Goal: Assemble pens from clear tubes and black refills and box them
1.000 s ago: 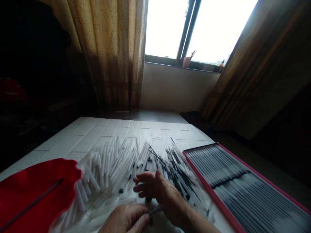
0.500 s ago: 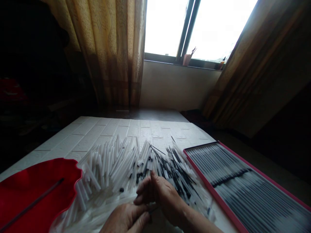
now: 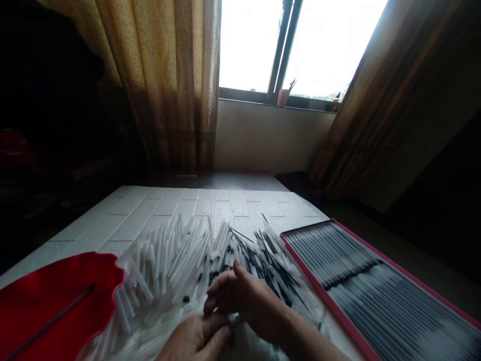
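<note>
Slim rod (image 3: 236, 320), pinched by the left hand (image 3: 201, 337), meets the loosely cupped right hand (image 3: 246, 298).

1. Dim room, backlit. Main light: window (image 3: 282, 50), top centre-right. Panes clipped to white, slight glare bleeding onto right curtain (image 3: 383, 95).
2. Left curtain (image 3: 169, 75): glows yellow up top, falls off dark lower down.
3. Far left and right sides near black, detail lost.
4. Table (image 3: 161, 205): far half catches soft light, brick relief readable.
5. Left hand (image 3: 197, 341) and right hand (image 3: 246, 296): dull, soft-edged, right palm side shaded. Thin stick (image 3: 237, 320) at the left fingers blurred.
6. Clear tubes (image 3: 161, 260): smear toward bottom edge.
7. Pink-rimmed tray (image 3: 318, 287): contents soft, hazy bottom right.
8. Wide-angle distortion: window frame leans, edges stretched.
</note>
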`<action>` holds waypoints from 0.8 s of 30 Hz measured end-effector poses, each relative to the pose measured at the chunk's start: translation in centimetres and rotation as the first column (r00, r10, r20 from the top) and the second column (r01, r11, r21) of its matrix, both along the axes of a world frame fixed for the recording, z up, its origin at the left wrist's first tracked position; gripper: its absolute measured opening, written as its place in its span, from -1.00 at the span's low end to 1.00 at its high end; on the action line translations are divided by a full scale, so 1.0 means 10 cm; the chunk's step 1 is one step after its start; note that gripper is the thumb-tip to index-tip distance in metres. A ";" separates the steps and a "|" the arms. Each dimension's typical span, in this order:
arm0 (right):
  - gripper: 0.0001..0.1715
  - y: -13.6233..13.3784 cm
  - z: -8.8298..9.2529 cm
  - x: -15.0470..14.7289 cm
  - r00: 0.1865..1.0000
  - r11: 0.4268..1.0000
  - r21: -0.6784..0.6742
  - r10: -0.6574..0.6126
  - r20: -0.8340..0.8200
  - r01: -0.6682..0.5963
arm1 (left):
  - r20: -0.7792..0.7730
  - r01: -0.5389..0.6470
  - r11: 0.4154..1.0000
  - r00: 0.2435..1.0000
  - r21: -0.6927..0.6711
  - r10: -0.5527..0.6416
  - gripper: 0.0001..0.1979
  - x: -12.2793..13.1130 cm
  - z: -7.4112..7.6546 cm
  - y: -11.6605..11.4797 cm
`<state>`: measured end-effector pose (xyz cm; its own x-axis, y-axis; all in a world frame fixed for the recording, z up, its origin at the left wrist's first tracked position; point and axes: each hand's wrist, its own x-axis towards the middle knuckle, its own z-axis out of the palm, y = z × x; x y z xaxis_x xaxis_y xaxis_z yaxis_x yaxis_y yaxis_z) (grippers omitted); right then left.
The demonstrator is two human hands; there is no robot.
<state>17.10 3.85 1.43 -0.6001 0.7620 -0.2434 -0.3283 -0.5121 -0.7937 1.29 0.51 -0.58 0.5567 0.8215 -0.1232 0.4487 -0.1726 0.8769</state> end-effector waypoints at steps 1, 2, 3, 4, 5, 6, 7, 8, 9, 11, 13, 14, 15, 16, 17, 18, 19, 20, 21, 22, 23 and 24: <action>-0.15 0.02 0.02 0.03 0.999 1.000 0.008 0.007 -0.051 -0.007 | 0.017 -0.035 0.999 0.999 -0.033 0.035 -0.66 -0.01 -0.01 0.01; -0.17 0.04 0.04 0.07 0.995 1.000 0.020 0.003 -0.096 -0.001 | 0.047 -0.068 0.994 0.996 -0.081 0.072 -0.62 -0.01 -0.01 0.01; -0.21 0.06 0.06 0.12 0.992 0.999 0.040 -0.019 -0.128 0.024 | 0.093 -0.089 0.985 0.990 -0.145 0.103 -0.57 -0.01 0.00 0.02; -0.25 0.07 0.08 0.16 0.989 0.995 0.071 -0.054 -0.136 0.065 | 0.149 -0.101 0.971 0.980 -0.217 0.135 -0.51 -0.02 0.00 0.02; -0.31 0.09 0.09 0.21 0.988 0.987 0.116 -0.096 -0.120 0.110 | 0.214 -0.101 0.951 0.962 -0.291 0.168 -0.46 -0.01 0.00 0.03; -0.39 0.09 0.10 0.26 0.988 0.973 0.175 -0.135 -0.080 0.147 | 0.282 -0.082 0.928 0.940 -0.363 0.194 -0.42 -0.01 0.00 0.03; -0.47 0.10 0.11 0.31 0.985 0.955 0.244 -0.168 -0.023 0.169 | 0.350 -0.057 0.906 0.911 -0.420 0.219 -0.40 -0.01 0.00 0.04; -0.54 0.09 0.11 0.34 0.982 0.937 0.306 -0.187 0.038 0.167 | 0.414 -0.035 0.888 0.875 -0.459 0.249 -0.40 0.00 -0.02 0.05; -0.59 0.09 0.12 0.37 0.978 0.926 0.350 -0.186 0.092 0.143 | 0.463 -0.014 0.875 0.844 -0.484 0.270 -0.41 0.00 -0.04 0.05; -0.58 0.07 0.14 0.39 0.979 0.920 0.388 -0.128 0.157 0.058 | 0.524 -0.008 0.868 0.794 -0.496 0.307 -0.44 0.00 -0.08 0.07; -0.55 0.05 0.14 0.36 0.985 0.915 0.404 -0.059 0.165 -0.013 | 0.547 -0.013 0.879 0.778 -0.477 0.308 -0.45 -0.01 -0.11 0.09; -0.54 0.04 0.14 0.34 0.985 0.910 0.414 -0.040 0.167 -0.034 | 0.548 -0.011 0.887 0.782 -0.462 0.296 -0.45 -0.01 -0.12 0.10; -0.54 0.04 0.14 0.31 0.984 0.904 0.425 -0.037 0.174 -0.041 | 0.541 -0.015 0.893 0.791 -0.450 0.286 -0.45 -0.01 -0.12 0.10; -0.53 0.05 0.14 0.29 0.982 0.901 0.433 -0.048 0.182 -0.036 | 0.528 -0.024 0.895 0.800 -0.445 0.284 -0.44 -0.01 -0.11 0.10; -0.52 0.06 0.14 0.26 0.980 0.899 0.437 -0.071 0.188 -0.019 | 0.511 -0.037 0.894 0.810 -0.446 0.289 -0.42 -0.01 -0.10 0.10; -0.52 0.07 0.15 0.25 0.976 0.899 0.438 -0.104 0.190 0.011 | 0.493 -0.055 0.892 0.817 -0.448 0.298 -0.40 -0.01 -0.08 0.10; -0.51 0.09 0.17 0.24 0.971 0.897 0.440 -0.142 0.190 0.045 | 0.477 -0.075 0.890 0.822 -0.450 0.310 -0.39 -0.02 -0.07 0.09; -0.51 0.11 0.20 0.25 0.965 0.893 0.443 -0.183 0.188 0.083 | 0.463 -0.092 0.887 0.826 -0.453 0.322 -0.38 -0.02 -0.05 0.09; -0.51 0.14 0.23 0.27 0.957 0.887 0.446 -0.225 0.185 0.123 | 0.451 -0.105 0.886 0.830 -0.451 0.328 -0.38 -0.03 -0.04 0.09; -0.52 0.16 0.28 0.29 0.947 0.879 0.450 -0.264 0.183 0.158 | 0.441 -0.113 0.888 0.835 -0.446 0.328 -0.37 -0.03 -0.03 0.09; -0.53 0.17 0.32 0.32 0.937 0.871 0.454 -0.298 0.183 0.189 | 0.432 -0.121 0.889 0.840 -0.442 0.328 -0.36 -0.04 -0.02 0.09; -0.55 0.19 0.35 0.36 0.928 0.864 0.457 -0.324 0.186 0.210 | 0.424 -0.125 0.890 0.845 -0.438 0.327 -0.35 -0.05 -0.02 0.09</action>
<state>20.68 5.71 4.97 -0.3216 0.9466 0.0252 -0.1672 -0.0306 -0.9854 0.83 1.43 -0.73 0.4319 0.8744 -0.2213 -0.0554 0.2707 0.9611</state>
